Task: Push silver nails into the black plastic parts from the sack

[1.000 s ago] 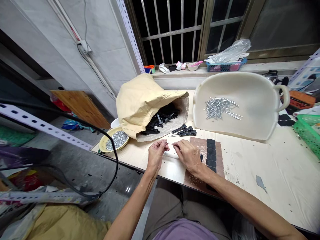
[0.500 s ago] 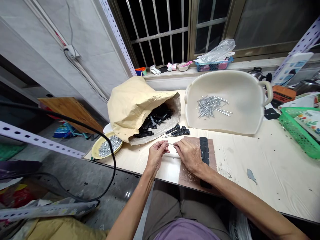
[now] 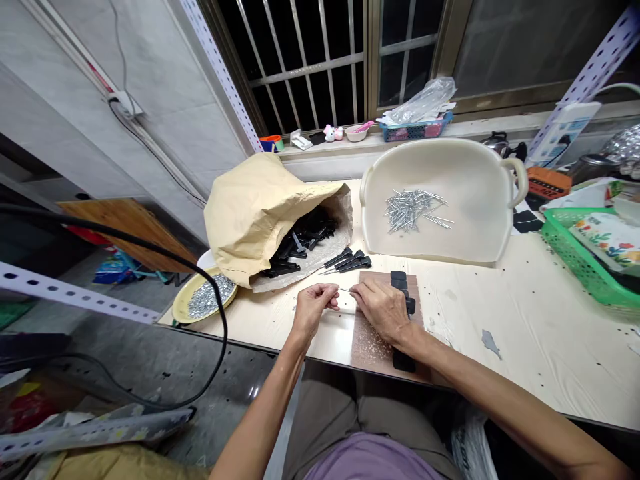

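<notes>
Above the front edge of the table, my left hand (image 3: 311,311) pinches one end of a thin metal rod (image 3: 345,289) between thumb and fingers. My right hand (image 3: 381,308) is closed at the rod's other end, knuckles up; what else lies inside its fingers is hidden. Beneath my right hand is a brown board (image 3: 367,340) dusted with pale crumbs. Black pads (image 3: 399,275) lie in a column on it, partly covered by my hand and wrist. Just beyond my hands, several black-handled tools with thin metal shafts (image 3: 354,264) lie side by side on the wood.
A paper sack (image 3: 250,213) spills black plastic pieces (image 3: 285,257) at its mouth. Left of it stands a yellow bowl (image 3: 180,308) of small metal bits. A cream basin (image 3: 475,230) holds loose metal rods (image 3: 413,210). A green basket (image 3: 575,267) is at right; a black cable (image 3: 225,327) loops at left.
The view has shifted slightly, so the table things appear further left. My hands keep hold of the rod, and my right hand now covers more of the black pads.
</notes>
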A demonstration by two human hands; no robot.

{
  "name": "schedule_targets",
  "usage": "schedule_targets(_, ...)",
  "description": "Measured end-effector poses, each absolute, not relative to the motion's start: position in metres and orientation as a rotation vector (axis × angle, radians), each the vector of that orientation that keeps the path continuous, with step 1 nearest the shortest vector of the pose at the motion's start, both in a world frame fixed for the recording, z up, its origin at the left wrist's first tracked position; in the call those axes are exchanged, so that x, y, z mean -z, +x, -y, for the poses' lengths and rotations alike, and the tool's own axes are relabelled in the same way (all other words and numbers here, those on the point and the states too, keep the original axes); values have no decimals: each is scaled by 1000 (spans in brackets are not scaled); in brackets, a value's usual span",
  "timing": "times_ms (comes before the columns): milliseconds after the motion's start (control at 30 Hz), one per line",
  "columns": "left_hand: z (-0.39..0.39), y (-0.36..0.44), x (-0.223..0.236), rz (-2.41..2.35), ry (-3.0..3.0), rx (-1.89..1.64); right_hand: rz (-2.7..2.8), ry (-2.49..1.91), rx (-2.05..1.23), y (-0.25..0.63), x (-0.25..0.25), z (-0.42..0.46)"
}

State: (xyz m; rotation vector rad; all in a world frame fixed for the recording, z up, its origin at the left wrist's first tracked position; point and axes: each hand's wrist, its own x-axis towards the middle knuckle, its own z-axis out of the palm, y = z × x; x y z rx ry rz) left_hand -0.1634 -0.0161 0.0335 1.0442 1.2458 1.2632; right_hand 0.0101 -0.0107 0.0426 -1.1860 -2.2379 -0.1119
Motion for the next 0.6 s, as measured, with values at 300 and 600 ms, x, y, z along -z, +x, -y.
schedule_targets(300,15,-158,-39,-1360,1190,-1156,2287,-1293,-41,21,-38,11)
schedule_targets(600,11,-147,-40,-1293,1170,-1121,2273,-1366,-170,33,-38,8)
